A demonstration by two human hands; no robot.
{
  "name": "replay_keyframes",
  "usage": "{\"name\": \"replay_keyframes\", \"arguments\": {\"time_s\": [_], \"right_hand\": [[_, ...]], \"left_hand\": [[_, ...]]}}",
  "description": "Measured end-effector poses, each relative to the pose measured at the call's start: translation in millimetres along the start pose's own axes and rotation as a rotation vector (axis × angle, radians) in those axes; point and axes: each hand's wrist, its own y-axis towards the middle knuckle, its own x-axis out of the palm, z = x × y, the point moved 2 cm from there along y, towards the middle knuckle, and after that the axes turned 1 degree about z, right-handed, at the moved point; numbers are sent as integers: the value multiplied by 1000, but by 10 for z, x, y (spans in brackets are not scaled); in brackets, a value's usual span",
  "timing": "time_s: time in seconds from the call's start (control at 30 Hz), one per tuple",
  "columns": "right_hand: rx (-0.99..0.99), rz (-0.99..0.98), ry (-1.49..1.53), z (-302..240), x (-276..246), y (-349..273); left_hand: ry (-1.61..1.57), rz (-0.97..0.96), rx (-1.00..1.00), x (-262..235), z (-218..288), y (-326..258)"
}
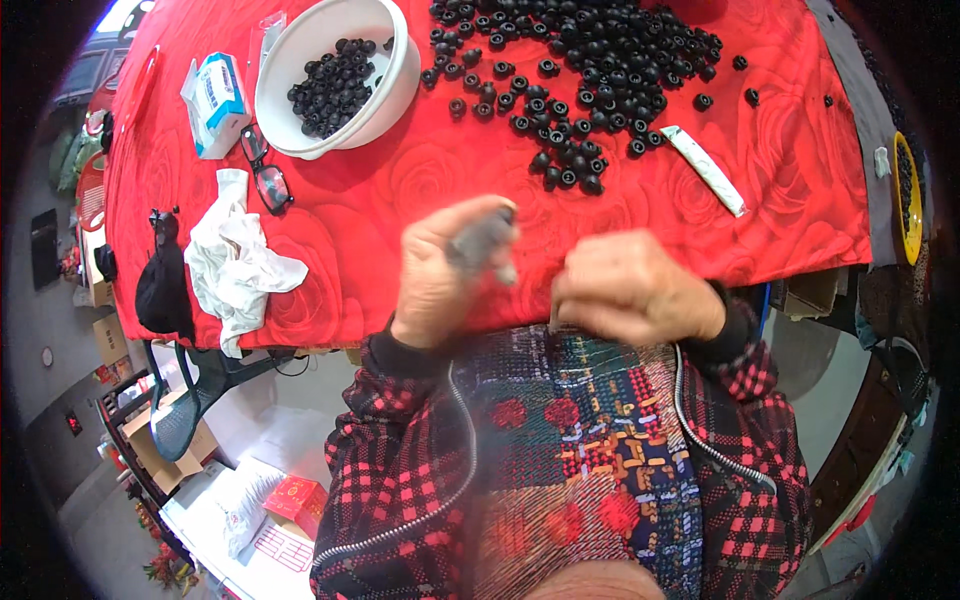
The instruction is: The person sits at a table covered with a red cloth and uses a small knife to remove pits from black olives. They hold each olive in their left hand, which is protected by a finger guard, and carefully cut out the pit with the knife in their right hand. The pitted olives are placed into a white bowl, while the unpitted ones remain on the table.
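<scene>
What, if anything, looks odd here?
Nothing major: a few black parts lie right of the heap, apart from it, and the white cloth is crumpled. The grey item in the left hand is too blurred to judge.

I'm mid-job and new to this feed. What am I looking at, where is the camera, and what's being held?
There's no machine here: these are a person's bare hands. The single picture comes from a wide fisheye camera on that person's head, looking down, so edges bend; picture left is the person's left.

On the red cloth lie many small round black parts; more sit in the white bowl. Nearby are eyeglasses, a white cloth and a slim white packet.

The left hand has something grey and blurred at its fingers; I can't tell whether it's held or a finger covering. The right hand is curled and blurred, so any grip is hidden.
</scene>
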Motion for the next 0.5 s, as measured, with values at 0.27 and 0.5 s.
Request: {"name": "replay_keyframes", "arguments": {"time_s": [0.27, 0.5], "right_hand": [[136, 391, 24, -135, -182, 0], [-126, 512, -158, -101, 33, 69]], "left_hand": [[-207, -157, -116, 166, 27, -39], [41, -166, -225, 293, -12, -164]]}}
